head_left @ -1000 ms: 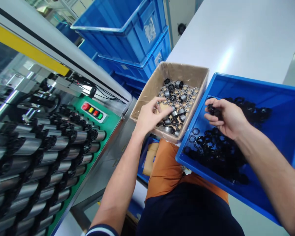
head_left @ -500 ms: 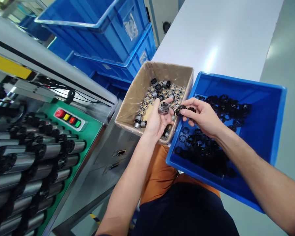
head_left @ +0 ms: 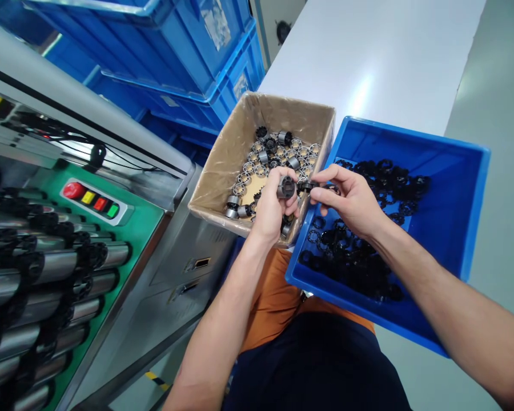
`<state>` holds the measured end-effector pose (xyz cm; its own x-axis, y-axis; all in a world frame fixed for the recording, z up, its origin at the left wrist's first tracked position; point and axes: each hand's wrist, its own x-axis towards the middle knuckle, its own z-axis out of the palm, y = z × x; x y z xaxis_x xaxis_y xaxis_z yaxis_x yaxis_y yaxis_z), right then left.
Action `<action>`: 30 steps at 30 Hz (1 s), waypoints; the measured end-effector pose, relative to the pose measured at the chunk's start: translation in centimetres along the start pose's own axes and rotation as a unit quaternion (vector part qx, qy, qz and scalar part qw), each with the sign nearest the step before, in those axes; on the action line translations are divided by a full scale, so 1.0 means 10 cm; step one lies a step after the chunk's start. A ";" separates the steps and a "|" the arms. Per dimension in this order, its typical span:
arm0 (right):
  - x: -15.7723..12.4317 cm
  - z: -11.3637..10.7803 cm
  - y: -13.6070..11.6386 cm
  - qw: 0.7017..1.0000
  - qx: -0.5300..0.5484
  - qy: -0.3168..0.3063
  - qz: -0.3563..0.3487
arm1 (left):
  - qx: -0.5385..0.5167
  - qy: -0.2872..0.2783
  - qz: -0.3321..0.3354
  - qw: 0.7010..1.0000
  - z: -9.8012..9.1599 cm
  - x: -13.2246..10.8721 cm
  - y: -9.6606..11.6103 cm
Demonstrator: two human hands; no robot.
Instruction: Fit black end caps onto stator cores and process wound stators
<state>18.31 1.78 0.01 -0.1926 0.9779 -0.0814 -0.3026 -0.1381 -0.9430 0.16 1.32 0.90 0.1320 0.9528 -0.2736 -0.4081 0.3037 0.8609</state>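
My left hand [head_left: 270, 208] is closed round a small metal cylinder part [head_left: 285, 187], held up over the near edge of a cardboard box [head_left: 223, 165] that has several such metal parts in it. My right hand [head_left: 351, 200] pinches a black plastic ring [head_left: 305, 185] and holds it right against the end of the metal part. Both hands meet above the gap between the box and a blue bin [head_left: 475, 217] with a heap of black rings [head_left: 360, 262] inside.
A machine with a green panel [head_left: 141, 228], coloured buttons [head_left: 92, 200] and rows of metal rollers [head_left: 38, 268] stands at the left. Stacked blue crates [head_left: 184, 63] are behind the box. A white tabletop [head_left: 368, 63] stretches beyond. My orange-clad lap [head_left: 278, 297] is below.
My left hand lifted a metal part out of the box. My right hand brought a black ring from the bin across to it. The two pieces now touch.
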 end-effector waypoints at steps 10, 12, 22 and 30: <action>-0.05 0.04 -0.01 0.997 -0.076 -0.006 -0.027 | -0.012 0.005 -0.024 1.000 -0.01 0.05 -0.09; -0.05 0.03 0.00 0.997 -0.071 -0.014 -0.019 | -0.001 0.001 -0.006 1.000 -0.01 0.03 -0.09; -0.06 0.00 0.01 0.997 -0.062 -0.033 -0.014 | 0.030 -0.042 0.040 0.998 -0.07 -0.01 -0.14; -0.06 0.02 0.01 0.997 -0.074 -0.004 -0.020 | 0.081 -0.073 0.081 0.991 -0.12 0.01 -0.17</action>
<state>18.25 1.19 0.03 -0.1913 0.9806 -0.0414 -0.1688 -0.0745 -0.9828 -0.24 0.95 -1.11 0.2112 0.9749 -0.0704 -0.2861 0.1305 0.9493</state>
